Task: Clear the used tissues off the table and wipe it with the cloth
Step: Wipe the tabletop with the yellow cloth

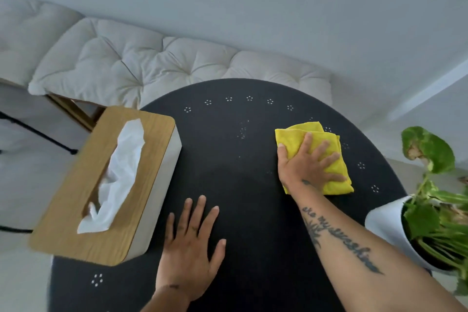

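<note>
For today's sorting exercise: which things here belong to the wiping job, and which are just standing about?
Job: yellow cloth, right hand pressing it, left hand flat on the table, black table.
Standing about: tissue box, potted plant, cushioned bench.

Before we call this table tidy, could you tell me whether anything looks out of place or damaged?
Two things stand out: the tissue box overhangs the left edge of the black table, and one leaf of the potted plant has a brown, dried patch. No used tissues are visible.
</note>
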